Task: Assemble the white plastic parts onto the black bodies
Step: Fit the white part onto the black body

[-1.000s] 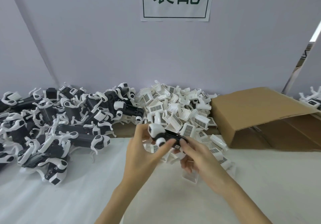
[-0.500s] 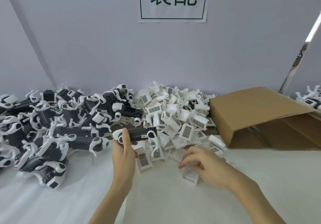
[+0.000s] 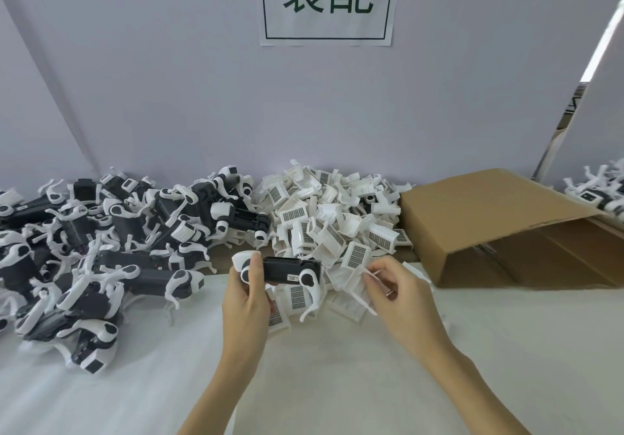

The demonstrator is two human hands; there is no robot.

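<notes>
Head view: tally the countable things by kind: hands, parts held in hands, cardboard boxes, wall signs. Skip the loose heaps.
Hands: 2, left hand and right hand
Held parts: 2, black body and white plastic part
Cardboard box: 1
Wall sign: 1
Total: 6

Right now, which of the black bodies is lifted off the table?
Only the black body gripped in the left hand beside the white parts heap; the rest lie piled at left. The right hand pinches a white part.
</notes>
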